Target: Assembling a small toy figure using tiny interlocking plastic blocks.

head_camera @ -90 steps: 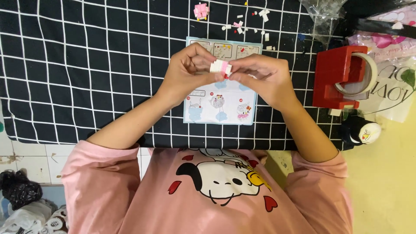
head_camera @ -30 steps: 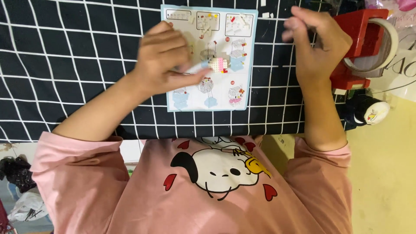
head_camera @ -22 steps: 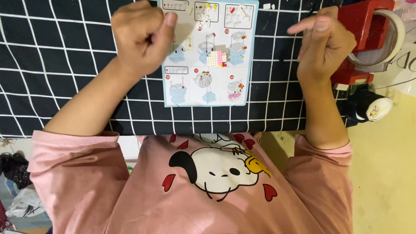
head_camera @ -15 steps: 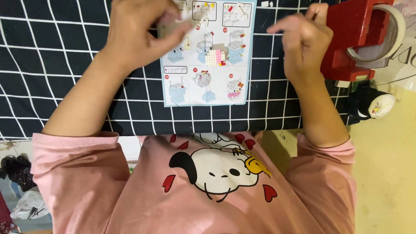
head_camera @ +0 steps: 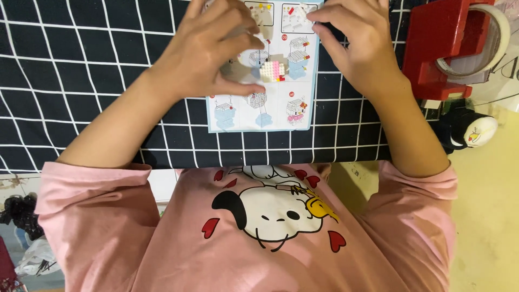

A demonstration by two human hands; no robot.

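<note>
A small pink and white brick model (head_camera: pixel 272 70) sits on a pale blue instruction sheet (head_camera: pixel 259 111) lying on a black cloth with white grid lines (head_camera: pixel 81 70). My left hand (head_camera: pixel 208 54) curls over the sheet's left part, thumb and fingers just left of the model. I cannot tell whether a small piece is tucked under its fingers. My right hand (head_camera: pixel 359 46) rests at the sheet's upper right with fingers spread and tips on the paper, holding nothing that I can see. The model stands free between the two hands.
A red tape dispenser with a roll of clear tape (head_camera: pixel 448 48) stands at the right on the cloth. A small black and white penguin-like figure (head_camera: pixel 469 130) lies below it at the cloth's edge. Beyond it lies a yellowish surface (head_camera: pixel 486 216).
The model, held in both hands three seconds ago, now lies on the sheet. Both hands went up and apart, then came back in over the sheet. The view shifted down.
</note>
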